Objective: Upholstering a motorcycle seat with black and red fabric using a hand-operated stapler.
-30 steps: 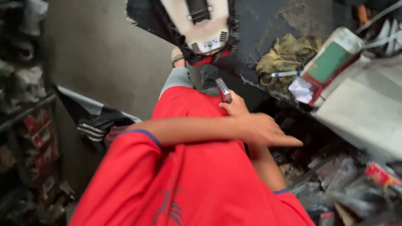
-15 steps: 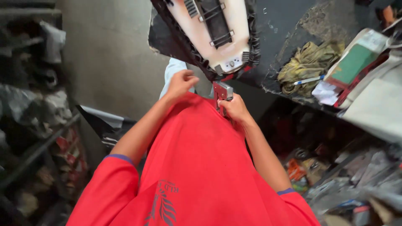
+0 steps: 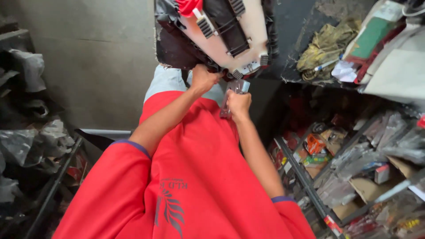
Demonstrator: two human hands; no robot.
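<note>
A white and black plastic panel (image 3: 230,35) with ribbed black pads lies across the edge of a dark workbench (image 3: 296,40). My left hand (image 3: 203,79) is closed on the panel's near edge. My right hand (image 3: 239,102) is closed around a small metal tool (image 3: 237,88), whose tip points up at the panel's lower corner. Both forearms reach forward over my red shirt.
An olive rag (image 3: 325,44), a pen and boxes lie on the bench at the upper right. A metal rack (image 3: 354,159) full of packaged parts stands to the right. Shelves with grey plastic bags (image 3: 31,137) stand to the left. A concrete floor (image 3: 97,66) lies ahead.
My left hand has moved from my shirt front up to the panel's edge. My right hand has raised the metal tool toward the panel. The camera has tilted, so the panel sits closer.
</note>
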